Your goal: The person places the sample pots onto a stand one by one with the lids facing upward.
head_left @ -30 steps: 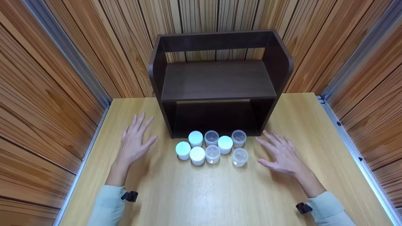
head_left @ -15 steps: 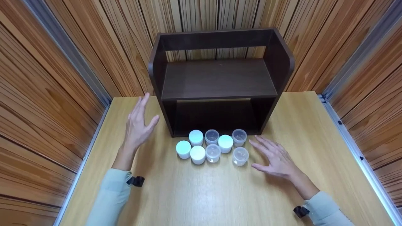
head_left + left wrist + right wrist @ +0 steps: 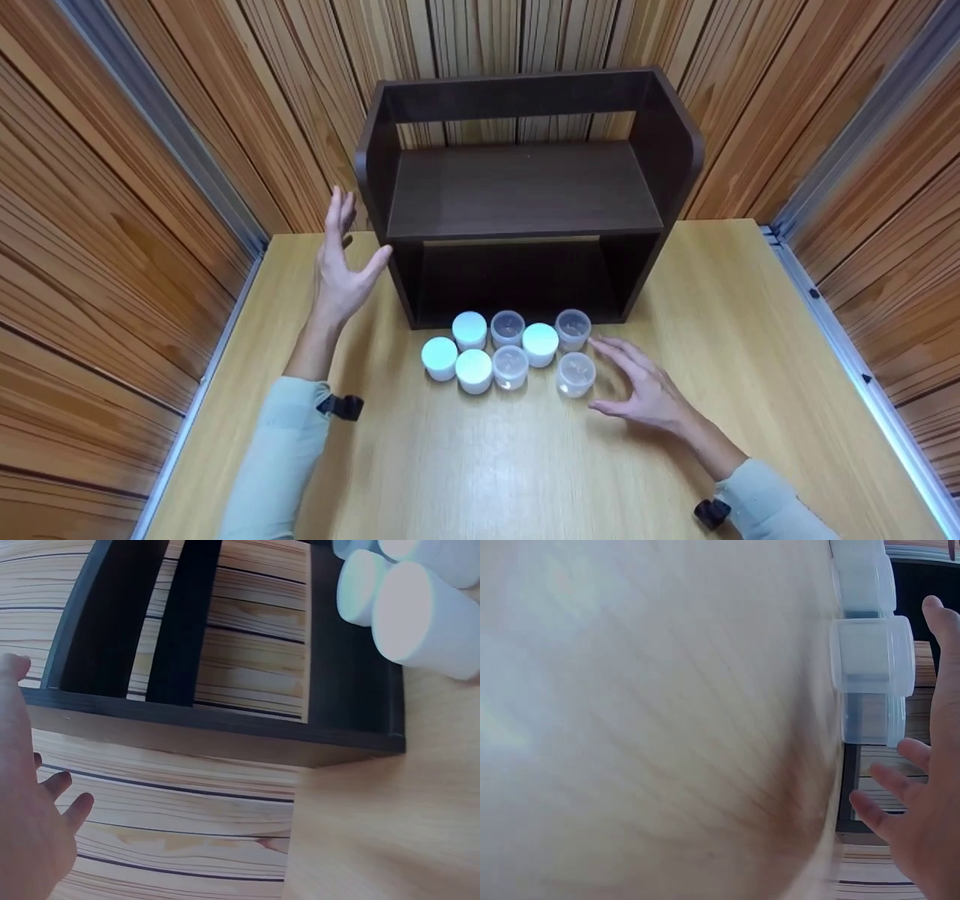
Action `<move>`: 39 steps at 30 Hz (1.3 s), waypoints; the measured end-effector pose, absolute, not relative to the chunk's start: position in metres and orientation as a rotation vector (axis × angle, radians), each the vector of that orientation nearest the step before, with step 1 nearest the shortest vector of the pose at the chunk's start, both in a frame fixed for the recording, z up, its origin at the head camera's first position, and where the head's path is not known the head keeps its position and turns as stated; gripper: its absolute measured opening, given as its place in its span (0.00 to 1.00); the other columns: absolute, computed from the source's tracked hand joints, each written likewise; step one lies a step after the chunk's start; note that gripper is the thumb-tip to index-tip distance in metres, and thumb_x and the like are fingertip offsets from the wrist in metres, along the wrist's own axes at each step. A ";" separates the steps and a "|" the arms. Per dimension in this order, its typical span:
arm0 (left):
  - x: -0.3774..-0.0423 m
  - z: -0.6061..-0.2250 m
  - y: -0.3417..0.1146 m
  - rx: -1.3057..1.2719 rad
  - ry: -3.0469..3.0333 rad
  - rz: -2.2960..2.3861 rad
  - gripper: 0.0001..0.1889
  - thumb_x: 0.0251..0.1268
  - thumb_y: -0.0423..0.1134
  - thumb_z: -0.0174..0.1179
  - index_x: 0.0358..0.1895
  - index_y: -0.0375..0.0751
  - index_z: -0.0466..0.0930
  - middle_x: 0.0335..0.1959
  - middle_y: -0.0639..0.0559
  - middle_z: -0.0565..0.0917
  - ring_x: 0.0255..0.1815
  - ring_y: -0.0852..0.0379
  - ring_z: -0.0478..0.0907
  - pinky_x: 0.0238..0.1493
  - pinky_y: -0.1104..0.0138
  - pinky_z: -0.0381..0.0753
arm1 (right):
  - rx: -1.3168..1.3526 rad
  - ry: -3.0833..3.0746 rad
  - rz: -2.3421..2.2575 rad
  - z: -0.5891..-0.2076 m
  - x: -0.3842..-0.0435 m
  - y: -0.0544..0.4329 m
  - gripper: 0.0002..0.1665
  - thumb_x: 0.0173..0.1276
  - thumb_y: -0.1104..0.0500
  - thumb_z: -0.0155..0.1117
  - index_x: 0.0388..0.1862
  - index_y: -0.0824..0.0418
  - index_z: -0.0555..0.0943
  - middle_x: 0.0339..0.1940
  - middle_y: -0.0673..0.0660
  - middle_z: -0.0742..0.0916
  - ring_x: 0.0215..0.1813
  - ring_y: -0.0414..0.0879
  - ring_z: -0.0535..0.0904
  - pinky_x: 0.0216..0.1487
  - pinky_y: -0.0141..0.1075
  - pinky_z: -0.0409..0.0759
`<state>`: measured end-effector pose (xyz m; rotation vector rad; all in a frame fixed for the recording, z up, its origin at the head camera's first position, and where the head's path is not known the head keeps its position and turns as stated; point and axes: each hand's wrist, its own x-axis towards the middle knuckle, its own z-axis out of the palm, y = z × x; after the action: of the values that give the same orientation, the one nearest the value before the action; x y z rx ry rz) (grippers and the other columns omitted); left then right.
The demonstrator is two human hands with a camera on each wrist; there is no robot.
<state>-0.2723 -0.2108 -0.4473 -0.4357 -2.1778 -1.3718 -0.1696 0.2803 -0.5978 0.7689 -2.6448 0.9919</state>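
Observation:
In the head view my left hand (image 3: 341, 281) is raised beside the left panel of a dark brown two-tier shelf (image 3: 525, 187). Its fingers are spread and its thumb points at the panel; whether it touches cannot be told. My right hand (image 3: 649, 386) holds nothing, its thumb and fingers parted around the right side of a clear plastic cup (image 3: 576, 375), with a gap between. Behind that stands another clear cup (image 3: 573, 330), close to the fingertips. Two more translucent cups, one of them a front cup (image 3: 511, 367), stand among several white-topped jars (image 3: 474, 371).
All the jars and cups stand in a loose cluster at the shelf's front edge, on a light wooden table (image 3: 450, 465). Wood-plank walls (image 3: 97, 195) enclose the back and sides. A metal rail (image 3: 862, 382) runs along the right edge.
My left hand has moved up and right toward the shelf's side, turning from flat to edge-on. My right hand has shifted left, nearer the front right clear cup. Jars, cups and shelf stay in place.

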 end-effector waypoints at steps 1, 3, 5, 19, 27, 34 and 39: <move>-0.274 -0.445 -0.210 -0.442 -2.168 -1.380 0.53 0.73 0.38 0.72 0.92 0.36 0.47 0.93 0.38 0.62 0.93 0.37 0.63 0.86 0.32 0.71 | 0.759 -2.639 1.021 -0.599 -0.170 0.279 0.60 0.53 0.49 0.93 0.86 0.51 0.76 0.77 0.64 0.84 0.77 0.63 0.83 0.79 0.58 0.85; -0.278 -0.441 -0.208 -0.458 -2.146 -1.389 0.54 0.72 0.37 0.73 0.92 0.35 0.46 0.94 0.37 0.61 0.94 0.38 0.62 0.90 0.34 0.68 | 0.744 -2.626 1.087 -0.600 -0.171 0.277 0.59 0.53 0.51 0.94 0.85 0.51 0.77 0.76 0.63 0.85 0.77 0.57 0.83 0.83 0.43 0.80; -0.281 -0.437 -0.208 -0.478 -2.129 -1.385 0.54 0.72 0.36 0.74 0.92 0.33 0.47 0.94 0.36 0.60 0.94 0.38 0.62 0.93 0.37 0.64 | 0.734 -2.610 1.146 -0.602 -0.171 0.275 0.58 0.53 0.53 0.95 0.84 0.52 0.78 0.75 0.62 0.85 0.76 0.53 0.83 0.80 0.33 0.79; -0.300 -0.411 -0.202 -0.498 -2.139 -1.377 0.52 0.71 0.35 0.75 0.91 0.38 0.51 0.91 0.36 0.66 0.85 0.35 0.76 0.71 0.40 0.90 | 0.703 -2.573 1.467 -0.611 -0.176 0.259 0.55 0.55 0.61 0.94 0.82 0.60 0.78 0.71 0.68 0.86 0.69 0.40 0.83 0.62 0.35 0.94; -0.306 -0.405 -0.200 -0.559 -2.105 -1.314 0.49 0.68 0.33 0.74 0.89 0.34 0.56 0.93 0.38 0.63 0.89 0.41 0.70 0.74 0.37 0.89 | 0.700 -2.514 1.609 -0.616 -0.182 0.250 0.53 0.54 0.66 0.93 0.80 0.63 0.79 0.69 0.66 0.88 0.67 0.32 0.84 0.63 0.25 0.90; -0.305 -0.405 -0.203 -0.602 -2.088 -1.331 0.46 0.68 0.28 0.71 0.87 0.35 0.59 0.91 0.38 0.65 0.85 0.45 0.74 0.63 0.57 0.96 | 0.663 -2.548 1.621 -0.616 -0.182 0.249 0.45 0.57 0.68 0.90 0.74 0.68 0.81 0.68 0.68 0.90 0.64 0.32 0.85 0.62 0.22 0.88; -0.307 -0.403 -0.203 -0.633 -2.099 -1.351 0.46 0.68 0.25 0.72 0.87 0.37 0.58 0.89 0.38 0.67 0.82 0.47 0.77 0.61 0.68 0.94 | 0.590 -2.596 1.634 -0.615 -0.183 0.249 0.41 0.58 0.69 0.89 0.70 0.66 0.83 0.66 0.67 0.91 0.61 0.31 0.86 0.62 0.22 0.87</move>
<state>-0.3070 -0.2032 -0.4033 -0.6328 -2.0991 -1.3513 -0.1825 0.2491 -0.6151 0.5901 -2.5964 1.6344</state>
